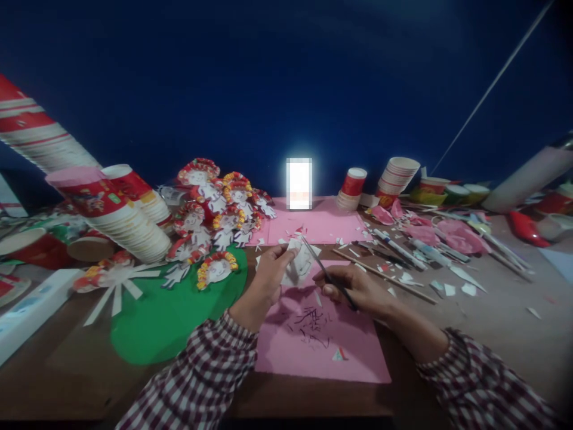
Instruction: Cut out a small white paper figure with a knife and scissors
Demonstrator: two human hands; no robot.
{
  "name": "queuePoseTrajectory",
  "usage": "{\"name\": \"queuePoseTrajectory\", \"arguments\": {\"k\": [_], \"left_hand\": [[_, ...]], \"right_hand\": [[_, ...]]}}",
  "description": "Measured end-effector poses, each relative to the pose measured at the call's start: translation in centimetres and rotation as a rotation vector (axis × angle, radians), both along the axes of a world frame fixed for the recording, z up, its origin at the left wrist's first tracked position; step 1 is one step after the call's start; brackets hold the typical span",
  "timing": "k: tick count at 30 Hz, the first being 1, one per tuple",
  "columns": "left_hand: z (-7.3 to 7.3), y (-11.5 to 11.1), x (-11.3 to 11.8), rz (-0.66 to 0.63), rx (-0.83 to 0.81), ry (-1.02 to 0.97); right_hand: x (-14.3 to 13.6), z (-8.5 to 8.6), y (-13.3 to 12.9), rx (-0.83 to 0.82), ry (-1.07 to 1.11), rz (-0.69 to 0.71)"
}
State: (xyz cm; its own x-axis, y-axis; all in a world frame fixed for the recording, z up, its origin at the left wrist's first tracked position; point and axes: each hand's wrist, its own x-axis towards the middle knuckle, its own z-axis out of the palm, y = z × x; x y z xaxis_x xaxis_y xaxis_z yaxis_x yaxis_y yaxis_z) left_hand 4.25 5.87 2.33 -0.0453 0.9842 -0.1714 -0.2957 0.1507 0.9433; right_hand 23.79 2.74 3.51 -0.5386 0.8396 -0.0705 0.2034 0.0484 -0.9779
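Note:
Near the middle of the view my left hand (pixel 271 276) pinches a white paper piece (pixel 296 263) with faint drawn lines on it. My right hand (pixel 353 288) is closed round dark-handled scissors (pixel 331 276), whose blades point up and left to the paper's right edge. Below both hands lies a pink sheet (pixel 322 358) with dark marks and a small coloured scrap. A second pink sheet (pixel 320 222) is farther back, with paper snippets along its near edge.
Decorated paper figures (pixel 217 206) and a green sheet (pixel 165 325) are at the left, beside stacked paper cups (pixel 111 215). A white power strip (pixel 33 310) lies far left. Right are pens (pixel 400 248), a wooden stick (pixel 394 278), crumpled pink paper (pixel 461 236) and cups (pixel 396 179).

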Motion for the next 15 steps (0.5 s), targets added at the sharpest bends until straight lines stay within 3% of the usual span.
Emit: {"name": "queuePoseTrajectory", "arguments": {"k": [10, 15], "left_hand": [[-0.26, 0.3, -0.24, -0.027, -0.032, 0.016], [0.09, 0.35, -0.43, -0.036, 0.002, 0.097]], "right_hand": [[-0.27, 0.17, 0.44, -0.045, -0.106, 0.02], [-0.23, -0.13, 0.41, -0.125, -0.003, -0.003]]}}
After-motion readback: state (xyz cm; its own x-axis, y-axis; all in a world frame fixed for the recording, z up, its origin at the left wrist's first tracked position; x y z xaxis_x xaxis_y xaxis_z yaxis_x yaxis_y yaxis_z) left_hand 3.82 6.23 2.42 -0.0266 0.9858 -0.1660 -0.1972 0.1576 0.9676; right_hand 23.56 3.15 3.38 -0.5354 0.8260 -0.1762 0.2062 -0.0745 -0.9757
